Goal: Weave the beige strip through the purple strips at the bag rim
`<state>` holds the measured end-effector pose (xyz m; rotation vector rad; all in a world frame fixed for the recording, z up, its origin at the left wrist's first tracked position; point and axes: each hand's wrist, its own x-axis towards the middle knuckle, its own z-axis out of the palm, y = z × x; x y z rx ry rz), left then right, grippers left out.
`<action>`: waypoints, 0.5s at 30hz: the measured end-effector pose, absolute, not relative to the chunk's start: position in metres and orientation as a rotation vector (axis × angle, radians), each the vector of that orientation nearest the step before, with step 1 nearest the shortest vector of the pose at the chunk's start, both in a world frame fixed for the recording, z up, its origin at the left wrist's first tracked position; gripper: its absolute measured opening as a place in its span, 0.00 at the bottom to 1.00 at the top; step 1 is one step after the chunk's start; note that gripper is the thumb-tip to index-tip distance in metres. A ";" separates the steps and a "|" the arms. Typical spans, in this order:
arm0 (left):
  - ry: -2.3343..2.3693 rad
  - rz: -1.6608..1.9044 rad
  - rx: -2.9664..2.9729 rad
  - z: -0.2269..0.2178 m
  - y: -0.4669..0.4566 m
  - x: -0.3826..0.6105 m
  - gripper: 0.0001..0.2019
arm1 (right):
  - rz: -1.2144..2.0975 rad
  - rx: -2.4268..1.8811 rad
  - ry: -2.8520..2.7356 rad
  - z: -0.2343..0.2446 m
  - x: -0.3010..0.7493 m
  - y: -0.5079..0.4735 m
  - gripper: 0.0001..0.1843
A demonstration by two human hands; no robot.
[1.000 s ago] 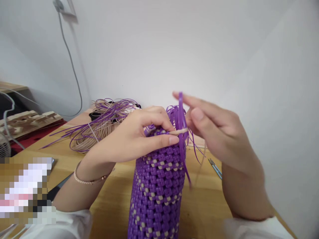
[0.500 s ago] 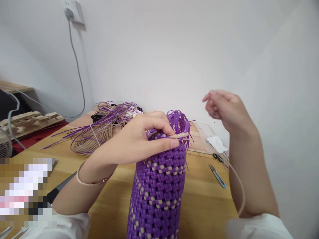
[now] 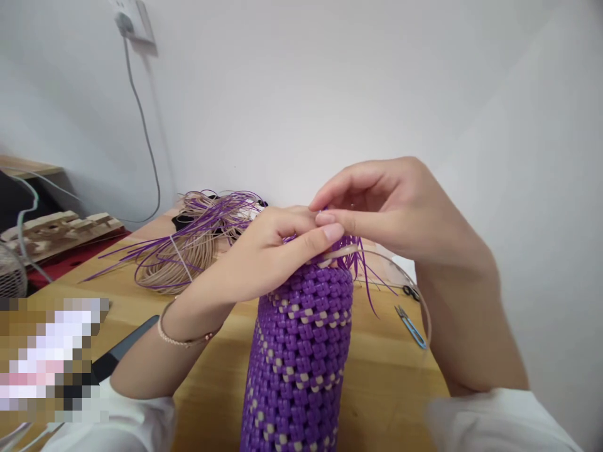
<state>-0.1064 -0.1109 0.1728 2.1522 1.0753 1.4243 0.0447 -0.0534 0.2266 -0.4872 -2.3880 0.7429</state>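
At lower centre was the purple woven tube (image 3: 301, 351); its rim (image 3: 336, 272) was, I judged, being woven; the right hand (image 3: 393, 207) pinched a purple strand (image 3: 323, 211); how the left hand (image 3: 277, 251) gripped, I could not tell; next move perhaps needed gentle tightening

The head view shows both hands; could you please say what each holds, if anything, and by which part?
The left hand holds the woven basket by its top edge; the right hand seems to pinch a purple strip, part unclear.
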 end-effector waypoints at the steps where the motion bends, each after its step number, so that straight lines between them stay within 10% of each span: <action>1: 1.099 1.439 2.134 0.173 -0.111 -0.105 0.19 | 0.738 -0.479 -2.373 0.226 0.045 -0.054 0.04; 15: 1.146 1.734 2.127 0.161 -0.107 -0.097 0.18 | 0.634 -0.521 -2.693 0.224 0.082 -0.052 0.08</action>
